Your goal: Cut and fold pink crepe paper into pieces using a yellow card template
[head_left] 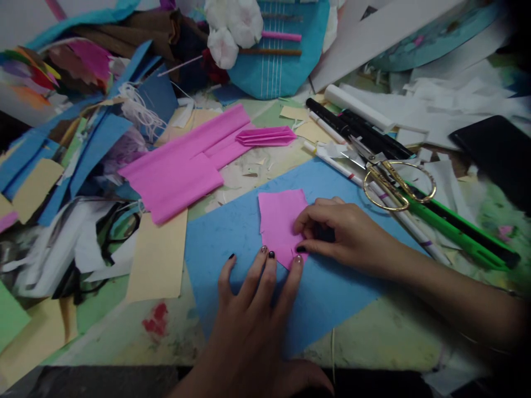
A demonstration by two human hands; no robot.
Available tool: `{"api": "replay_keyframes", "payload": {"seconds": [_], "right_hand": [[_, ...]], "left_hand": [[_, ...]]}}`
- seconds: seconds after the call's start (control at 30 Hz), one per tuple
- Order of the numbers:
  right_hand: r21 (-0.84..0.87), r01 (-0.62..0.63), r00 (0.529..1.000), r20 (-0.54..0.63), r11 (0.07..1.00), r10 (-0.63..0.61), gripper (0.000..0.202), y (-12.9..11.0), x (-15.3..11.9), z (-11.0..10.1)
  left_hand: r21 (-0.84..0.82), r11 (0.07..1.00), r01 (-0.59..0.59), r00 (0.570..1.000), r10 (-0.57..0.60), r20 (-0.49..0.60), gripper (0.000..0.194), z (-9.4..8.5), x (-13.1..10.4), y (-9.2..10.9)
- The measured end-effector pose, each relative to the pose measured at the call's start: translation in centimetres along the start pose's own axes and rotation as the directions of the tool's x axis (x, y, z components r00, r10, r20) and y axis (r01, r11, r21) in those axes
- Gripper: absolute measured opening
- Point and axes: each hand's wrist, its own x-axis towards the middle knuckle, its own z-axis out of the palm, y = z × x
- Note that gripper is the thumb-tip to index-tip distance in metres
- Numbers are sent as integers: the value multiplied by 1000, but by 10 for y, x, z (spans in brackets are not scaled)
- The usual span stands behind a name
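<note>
A small pink crepe paper piece [279,216] lies flat on a blue paper sheet [224,232] in front of me. My left hand [253,309] is spread, its fingertips resting on the pink piece's lower edge and the blue sheet. From the right, my right hand [336,229] bends its fingers in a pinch at the pink piece's right edge, the thumb low near the lower right corner. Beyond the blue sheet are a larger pink crepe paper sheet [174,171] and a narrow folded pink strip [267,136].
Gold-handled scissors [385,179], a green utility knife [464,229] and black markers [332,119] lie to the right. Blue and cream paper scraps [160,254] pile up on the left. A turquoise decorated piece [282,61] with white flowers [236,27] stands at the back.
</note>
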Motion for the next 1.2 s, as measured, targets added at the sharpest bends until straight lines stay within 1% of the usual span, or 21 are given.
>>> {"api": "replay_keyframes", "payload": {"seconds": [0.13, 0.43, 0.53, 0.73, 0.93, 1.07, 1.2], "right_hand": [[6, -3, 1000, -9, 1000, 3, 11, -1, 0, 0], [6, -28, 1000, 8, 1000, 28, 12, -2, -1, 1], [13, -31, 1000, 6, 999, 30, 12, -2, -1, 1], [9, -44, 999, 5, 999, 44, 13, -2, -1, 1], [-98, -89, 993, -83, 991, 81, 22, 2, 1, -2], [-113, -163, 985, -66, 980, 157, 24, 2, 4, -4], [-82, -170, 985, -52, 982, 166, 22, 1, 3, -5]], "left_hand": [[4, 1000, 23, 1000, -23, -10, 100, 0, 2, 2], [17, 1000, 17, 1000, -17, 4, 104, 0, 1, 3], [13, 1000, 21, 1000, -21, -3, 104, 0, 1, 3], [10, 1000, 13, 1000, -13, 17, 99, 0, 0, 2], [45, 999, -16, 1000, 17, -9, 97, 1, 0, 0], [70, 997, -17, 999, 14, 39, 92, -2, 0, 0], [92, 994, -61, 995, 54, 81, 98, -5, -2, -3]]}}
